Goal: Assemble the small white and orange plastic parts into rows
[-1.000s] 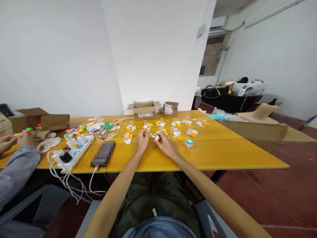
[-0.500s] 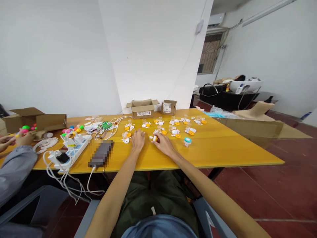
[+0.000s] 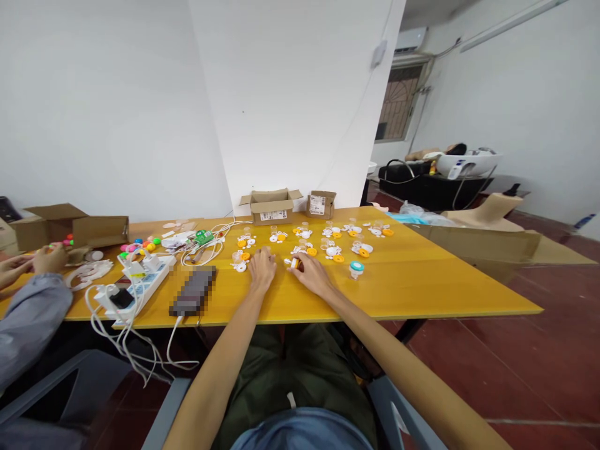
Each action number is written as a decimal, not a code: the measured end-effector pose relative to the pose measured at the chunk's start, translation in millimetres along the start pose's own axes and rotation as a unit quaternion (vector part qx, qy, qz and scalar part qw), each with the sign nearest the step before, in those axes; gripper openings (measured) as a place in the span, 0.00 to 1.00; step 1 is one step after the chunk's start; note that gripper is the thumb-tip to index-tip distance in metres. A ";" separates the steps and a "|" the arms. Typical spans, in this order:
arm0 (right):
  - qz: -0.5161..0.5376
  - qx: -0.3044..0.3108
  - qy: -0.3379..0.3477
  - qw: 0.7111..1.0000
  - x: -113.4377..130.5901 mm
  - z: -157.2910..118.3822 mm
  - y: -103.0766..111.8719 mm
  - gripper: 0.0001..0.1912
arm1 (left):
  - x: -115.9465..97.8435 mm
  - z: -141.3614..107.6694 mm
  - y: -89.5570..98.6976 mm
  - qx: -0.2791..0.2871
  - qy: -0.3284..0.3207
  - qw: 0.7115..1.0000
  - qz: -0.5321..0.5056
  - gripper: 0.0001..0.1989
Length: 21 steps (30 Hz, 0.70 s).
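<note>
White-orange part (image 3: 295, 263): gripped in right hand (image 3: 313, 274) | left hand (image 3: 263, 269): hold unclear | surface (image 3: 435, 286) stretches past teal-lidded cup (image 3: 356, 269) to right edge

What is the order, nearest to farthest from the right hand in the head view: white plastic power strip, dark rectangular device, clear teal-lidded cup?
1. Teal-lidded cup: right of the right hand.
2. Dark device: left side.
3. Power strip: farther left.
</note>
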State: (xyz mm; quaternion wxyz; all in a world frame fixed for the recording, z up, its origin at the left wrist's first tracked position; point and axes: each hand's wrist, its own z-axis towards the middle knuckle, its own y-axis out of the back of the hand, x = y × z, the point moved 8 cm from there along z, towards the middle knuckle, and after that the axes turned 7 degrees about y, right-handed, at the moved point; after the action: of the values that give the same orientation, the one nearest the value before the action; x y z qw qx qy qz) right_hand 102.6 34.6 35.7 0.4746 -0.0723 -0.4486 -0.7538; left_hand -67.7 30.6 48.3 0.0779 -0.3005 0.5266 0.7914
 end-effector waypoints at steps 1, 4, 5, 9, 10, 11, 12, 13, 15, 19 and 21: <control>-0.003 0.001 -0.004 1.000 -0.3 -0.1 -0.2 0.12 | -1.1 -0.9 -0.5 0.003 -0.004 1.000 0.005 0.05; -0.008 0.004 -0.008 1.000 -0.3 0.0 -1.0 0.12 | -2.8 -2.0 -2.1 0.006 -0.011 1.000 0.015 0.06; -0.008 0.004 -0.006 1.000 0.1 0.1 -1.2 0.12 | -3.2 -1.9 -2.5 0.004 -0.014 1.000 0.016 0.06; -0.014 0.002 -0.005 1.000 0.6 0.5 -1.4 0.12 | -4.7 -1.3 -4.3 -0.002 -0.035 0.999 0.015 0.07; -0.017 0.003 -0.007 1.000 0.9 0.4 -1.3 0.12 | -5.4 -1.4 -4.8 -0.001 -0.040 0.999 0.016 0.07; -0.020 0.005 -0.009 1.000 1.3 0.3 -1.2 0.12 | -6.3 -1.7 -4.9 -0.001 -0.047 0.999 0.019 0.07; -0.022 0.008 -0.011 1.000 2.1 0.1 -1.0 0.12 | -7.5 -2.0 -4.9 -0.002 -0.053 0.998 0.024 0.08; -0.023 0.012 -0.012 1.000 3.0 -0.1 -0.7 0.11 | -8.7 -2.4 -4.7 -0.002 -0.059 0.998 0.032 0.08; -0.027 0.018 -0.018 0.999 4.9 -0.5 0.2 0.12 | -11.0 -3.2 -4.4 -0.002 -0.066 0.996 0.054 0.08; -0.037 0.035 -0.031 0.998 7.0 -1.1 1.1 0.12 | -14.5 -4.0 -5.2 0.000 -0.079 0.992 0.103 0.10; -0.042 0.040 -0.033 0.998 7.4 -1.1 1.2 0.12 | -15.0 -3.5 -6.4 -0.001 -0.087 0.990 0.113 0.10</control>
State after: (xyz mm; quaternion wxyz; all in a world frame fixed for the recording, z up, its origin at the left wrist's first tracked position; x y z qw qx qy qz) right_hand 99.8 28.8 39.7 0.4297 -0.0596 -0.4967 -0.7517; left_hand -51.4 33.2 50.7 0.0331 -0.1688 0.5480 0.8186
